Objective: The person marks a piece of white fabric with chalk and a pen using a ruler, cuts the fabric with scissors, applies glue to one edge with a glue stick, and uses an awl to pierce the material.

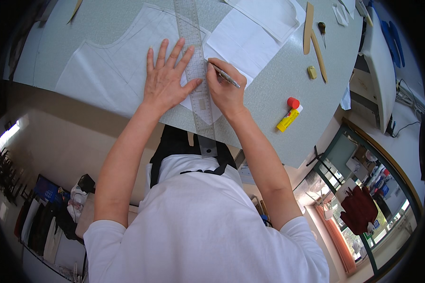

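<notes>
A transparent grid ruler [199, 74] lies across white pattern paper [106, 70] marked with pencil lines and a curved edge. One end of the ruler sticks out past the table's near edge. My left hand [168, 76] presses flat with spread fingers, its thumb and fingertips on the ruler and its palm on the paper. In my right hand [228, 86] is a mechanical pencil [225, 75], its tip at the ruler's right edge. Under and beyond that hand lies another white paper sheet [244, 42], with a cut paper piece [269, 16] on top.
On the table [269, 92] to the right are a glue stick [287, 120], its red cap [293, 103], an eraser [312, 72], an awl [322, 30] and two tan strips [308, 28]. A brown strip [75, 10] lies far left. Blue-handled scissors [392, 42] are at the far right.
</notes>
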A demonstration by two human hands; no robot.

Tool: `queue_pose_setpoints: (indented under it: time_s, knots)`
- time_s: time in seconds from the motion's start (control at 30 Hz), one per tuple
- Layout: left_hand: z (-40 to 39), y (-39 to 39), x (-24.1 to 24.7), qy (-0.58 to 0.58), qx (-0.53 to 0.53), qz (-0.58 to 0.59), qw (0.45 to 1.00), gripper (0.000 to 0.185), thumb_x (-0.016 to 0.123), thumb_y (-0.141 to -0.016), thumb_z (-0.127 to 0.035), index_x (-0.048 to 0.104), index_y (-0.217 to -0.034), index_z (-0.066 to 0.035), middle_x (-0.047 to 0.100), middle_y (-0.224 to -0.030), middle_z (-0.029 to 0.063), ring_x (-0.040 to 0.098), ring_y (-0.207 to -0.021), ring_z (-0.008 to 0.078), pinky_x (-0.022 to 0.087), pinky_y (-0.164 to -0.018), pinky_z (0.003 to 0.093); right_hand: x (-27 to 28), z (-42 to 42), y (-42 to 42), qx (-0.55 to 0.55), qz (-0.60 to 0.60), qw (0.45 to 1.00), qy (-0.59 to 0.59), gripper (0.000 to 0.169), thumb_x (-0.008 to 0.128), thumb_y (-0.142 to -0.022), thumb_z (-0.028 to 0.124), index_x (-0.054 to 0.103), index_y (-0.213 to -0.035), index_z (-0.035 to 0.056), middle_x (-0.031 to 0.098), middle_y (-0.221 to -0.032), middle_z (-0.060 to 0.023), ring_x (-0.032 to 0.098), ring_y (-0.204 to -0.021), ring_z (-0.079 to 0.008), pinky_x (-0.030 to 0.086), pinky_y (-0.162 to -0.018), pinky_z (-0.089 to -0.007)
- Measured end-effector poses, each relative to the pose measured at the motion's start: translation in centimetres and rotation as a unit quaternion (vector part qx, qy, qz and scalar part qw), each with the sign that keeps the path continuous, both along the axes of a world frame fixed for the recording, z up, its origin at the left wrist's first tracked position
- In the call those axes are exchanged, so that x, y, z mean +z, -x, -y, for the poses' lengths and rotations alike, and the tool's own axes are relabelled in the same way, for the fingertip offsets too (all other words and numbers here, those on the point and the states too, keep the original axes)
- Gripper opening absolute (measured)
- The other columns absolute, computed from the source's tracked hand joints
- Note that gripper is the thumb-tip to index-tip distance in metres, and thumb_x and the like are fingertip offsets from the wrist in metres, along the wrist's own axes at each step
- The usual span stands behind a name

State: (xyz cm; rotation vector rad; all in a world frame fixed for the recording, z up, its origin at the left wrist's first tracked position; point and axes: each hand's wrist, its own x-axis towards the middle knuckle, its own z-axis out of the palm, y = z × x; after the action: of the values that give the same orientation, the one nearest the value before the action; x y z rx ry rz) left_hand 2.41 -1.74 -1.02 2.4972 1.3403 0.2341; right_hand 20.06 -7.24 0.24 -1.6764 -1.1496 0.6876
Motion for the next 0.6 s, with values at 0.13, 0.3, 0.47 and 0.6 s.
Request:
queue_pose_setpoints:
  time_s: [0.13, 0.3, 0.47, 0.6]
  knots:
    - [0.0, 0.0, 0.0, -0.004, 0.000, 0.003, 1.000, 0.085, 0.067, -0.092, -0.064, 0.041, -0.165, -0.029, 0.028, -0.175, -0.0009, 0.016, -0.163, 0.0309, 0.005, -0.131, 0.0594, -0.4, -0.3, 0.3, -0.009, -0.005, 1.000, -0.021, 0.016, 0.074, -0.089, 0.001, 0.076, -0.105, -0.0002, 0.077, -0.095, -0.0167, 0.075, -0.085, -0.0303, 0.058, -0.077, -0.0366]
    - [-0.1, 0.0, 0.1, -0.002, 0.000, -0.005, 1.000, 0.085, 0.068, -0.091, -0.065, 0.042, -0.164, -0.031, 0.029, -0.175, -0.0007, 0.018, -0.163, 0.0312, 0.006, -0.132, 0.0611, -0.1, -0.5, 0.3, -0.005, 0.015, 1.000, -0.009, 0.016, 0.074, -0.089, 0.001, 0.076, -0.104, -0.0001, 0.077, -0.095, -0.0165, 0.074, -0.084, -0.0315, 0.058, -0.076, -0.0377]
    - [-0.9, 0.2, 0.3, -0.009, -0.018, -0.008, 1.000, 0.085, 0.068, -0.091, -0.065, 0.042, -0.163, -0.030, 0.030, -0.174, 0.0001, 0.021, -0.162, 0.0317, 0.009, -0.131, 0.0608, 0.0, -0.4, 0.2, -0.006, 0.017, 1.000, -0.002, 0.016, 0.074, -0.089, 0.002, 0.076, -0.104, -0.0001, 0.077, -0.095, -0.0166, 0.074, -0.085, -0.0320, 0.058, -0.077, -0.0382]
    - [-1.2, 0.2, 0.4, -0.008, -0.025, -0.003, 1.000, 0.084, 0.067, -0.092, -0.065, 0.043, -0.163, -0.029, 0.030, -0.174, 0.0004, 0.021, -0.162, 0.0316, 0.009, -0.132, 0.0599, -0.1, -0.4, 0.2, -0.005, 0.018, 1.000, -0.003, 0.016, 0.074, -0.089, 0.002, 0.076, -0.104, -0.0001, 0.077, -0.095, -0.0170, 0.075, -0.085, -0.0322, 0.058, -0.077, -0.0382]
